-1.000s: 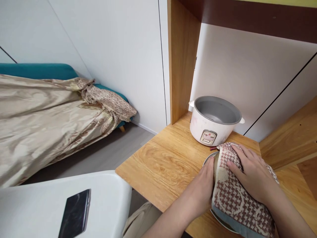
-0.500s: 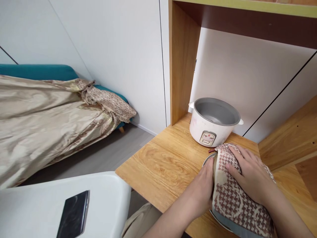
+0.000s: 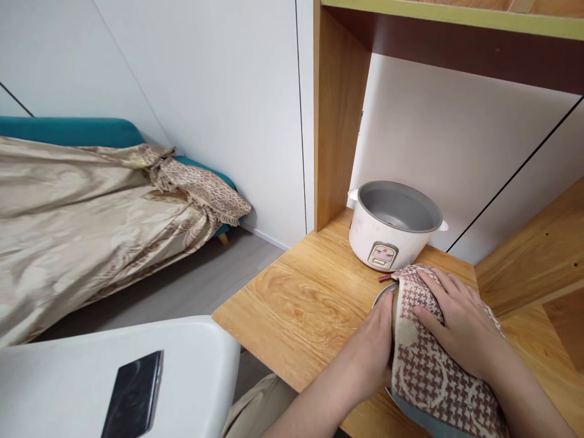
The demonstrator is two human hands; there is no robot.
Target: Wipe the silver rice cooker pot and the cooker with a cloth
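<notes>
A brown-and-white houndstooth cloth (image 3: 433, 365) with a pale edge and blue-grey underside is draped over a round pot, mostly hidden, whose thin metal rim (image 3: 380, 294) peeks out at the left. My left hand (image 3: 376, 340) is closed at the pot's near-left side, its fingertips tucked out of sight. Over the top of the cloth lies my right hand (image 3: 460, 322), fingers curved round it and pressing it against the pot. Just behind stands a white rice cooker (image 3: 392, 225), lidless, its grey inside showing. A small dark red strip (image 3: 387, 278) sticks out by the cloth's corner.
The wooden desk (image 3: 292, 292) has a side panel (image 3: 340, 121) and a shelf (image 3: 456, 18) overhead. At lower left, a black phone-like slab (image 3: 134, 392) lies on a white stool or table (image 3: 196, 353). A teal sofa (image 3: 68, 129) under a beige cover (image 3: 91, 231) is farther left.
Both hands stay on the cloth and pot, with only a very slight shift. The small red strip has moved a little left; the view has tilted minutely.
</notes>
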